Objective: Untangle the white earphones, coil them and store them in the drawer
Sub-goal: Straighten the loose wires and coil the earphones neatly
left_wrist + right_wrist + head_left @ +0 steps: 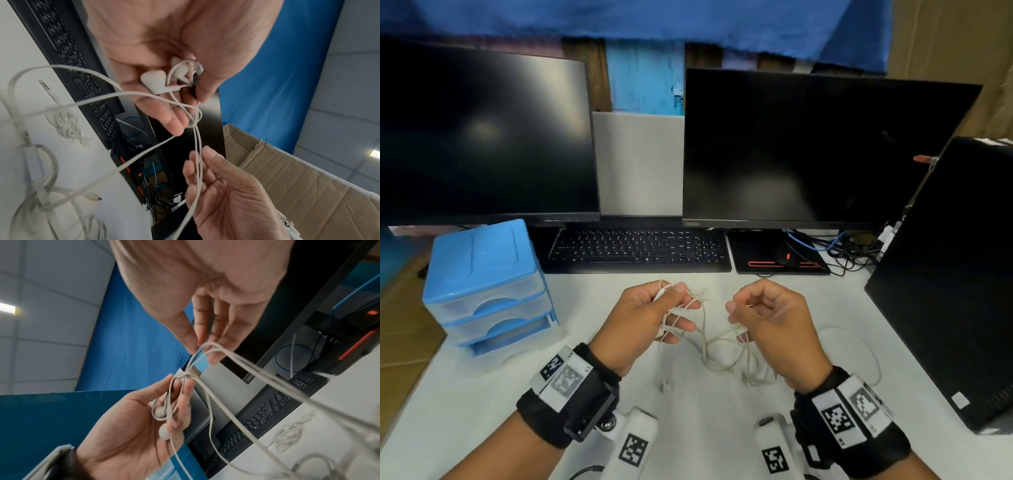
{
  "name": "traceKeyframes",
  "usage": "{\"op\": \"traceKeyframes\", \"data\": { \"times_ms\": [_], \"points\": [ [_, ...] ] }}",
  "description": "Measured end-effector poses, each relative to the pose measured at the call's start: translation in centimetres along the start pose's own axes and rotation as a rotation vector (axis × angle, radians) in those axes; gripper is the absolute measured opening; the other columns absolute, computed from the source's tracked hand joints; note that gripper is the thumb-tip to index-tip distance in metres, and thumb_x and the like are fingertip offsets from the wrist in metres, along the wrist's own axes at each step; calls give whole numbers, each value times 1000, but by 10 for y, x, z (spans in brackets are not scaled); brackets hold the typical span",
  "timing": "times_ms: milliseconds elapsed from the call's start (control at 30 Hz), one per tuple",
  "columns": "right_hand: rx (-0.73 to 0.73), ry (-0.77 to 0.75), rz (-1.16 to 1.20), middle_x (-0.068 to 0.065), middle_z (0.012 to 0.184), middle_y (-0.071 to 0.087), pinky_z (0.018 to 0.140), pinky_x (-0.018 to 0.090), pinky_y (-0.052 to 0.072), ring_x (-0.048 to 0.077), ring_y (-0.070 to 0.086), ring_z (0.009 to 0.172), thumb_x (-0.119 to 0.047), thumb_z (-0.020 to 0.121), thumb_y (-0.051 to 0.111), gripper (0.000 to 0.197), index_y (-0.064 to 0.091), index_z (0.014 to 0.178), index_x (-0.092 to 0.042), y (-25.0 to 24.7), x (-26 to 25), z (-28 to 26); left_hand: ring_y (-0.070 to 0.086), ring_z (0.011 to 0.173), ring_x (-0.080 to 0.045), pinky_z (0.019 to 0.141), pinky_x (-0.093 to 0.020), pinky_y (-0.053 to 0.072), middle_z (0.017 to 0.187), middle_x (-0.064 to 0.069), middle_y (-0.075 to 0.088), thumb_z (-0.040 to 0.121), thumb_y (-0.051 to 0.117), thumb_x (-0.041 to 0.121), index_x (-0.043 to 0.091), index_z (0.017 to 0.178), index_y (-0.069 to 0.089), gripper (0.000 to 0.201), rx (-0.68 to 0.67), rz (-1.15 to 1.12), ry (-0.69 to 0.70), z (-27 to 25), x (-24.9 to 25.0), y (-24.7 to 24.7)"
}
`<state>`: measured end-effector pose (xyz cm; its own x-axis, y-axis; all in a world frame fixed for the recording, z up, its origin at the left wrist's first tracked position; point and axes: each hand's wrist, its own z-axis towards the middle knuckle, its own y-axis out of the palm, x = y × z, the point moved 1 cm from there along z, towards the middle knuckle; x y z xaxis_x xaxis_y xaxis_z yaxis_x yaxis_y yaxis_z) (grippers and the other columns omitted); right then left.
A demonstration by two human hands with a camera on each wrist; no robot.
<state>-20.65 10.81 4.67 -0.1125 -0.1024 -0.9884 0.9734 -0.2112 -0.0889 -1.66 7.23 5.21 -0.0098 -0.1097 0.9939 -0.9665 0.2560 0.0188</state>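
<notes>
White earphones on thin tangled cord lie with both buds in the left hand, its fingers curled round them. Their knot sits just past those fingertips. From it the strands run lengthwise to the right hand, whose thumb and fingertips pinch them; the slack droops onto the white table. The blue plastic drawer unit stands beyond the left hand, and whether the knot is loosening is hard to make out.

Probably office: monitors, keyboard.

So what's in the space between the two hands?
Only white earphones cable, with a knot, stretches from left hand to right hand; clearest in the right wrist view.
</notes>
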Motion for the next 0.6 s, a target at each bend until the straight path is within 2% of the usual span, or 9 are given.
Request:
{"op": "traceKeyframes", "data": {
  "times_ms": [67,167,333,400,500,600],
  "points": [
    [-72,93,16,11,78,69,52,28,53,18,66,66,3,89,65,10,68,93,-5,-1,1,1,71,74,-22,59,-28,51,97,-5,77,98,54,28,7,91,68,26,11,3,-5,1,1,-1],
    [-234,187,-4,11,81,72,55,28,53,19,67,71,8,93,54,24,68,105,-7,-3,2,2,72,73,-22,60,-28,52,97,-6,77,98,55,29,3,96,68,29,25,6,-18,2,2,-1],
    [-376,269,39,20,94,73,59,31,55,25,70,74,11,92,51,25,67,108,-1,-9,-1,3,72,74,-23,60,-28,52,96,-7,77,98,55,28,7,93,69,26,52,-5,-16,3,4,-6],
    [-376,280,30,21,96,74,60,30,55,23,71,74,6,92,57,19,70,105,0,-11,-2,3,72,74,-23,60,-29,52,95,-6,77,98,54,29,8,92,69,26,60,-6,-15,3,5,-7],
    [-341,196,-98,14,83,76,59,25,55,15,69,69,0,88,68,7,75,88,-1,-8,-1,1,71,72,-23,59,-28,50,95,-5,77,98,55,29,9,91,68,26,52,-4,-15,3,4,-8],
    [-171,66,-201,8,76,74,65,23,54,12,66,70,-2,86,70,11,76,77,-7,-8,-1,4,61,56,-19,51,-25,40,93,-3,77,97,56,29,8,84,67,27,42,52,-14,3,3,-8]
  ]
}}
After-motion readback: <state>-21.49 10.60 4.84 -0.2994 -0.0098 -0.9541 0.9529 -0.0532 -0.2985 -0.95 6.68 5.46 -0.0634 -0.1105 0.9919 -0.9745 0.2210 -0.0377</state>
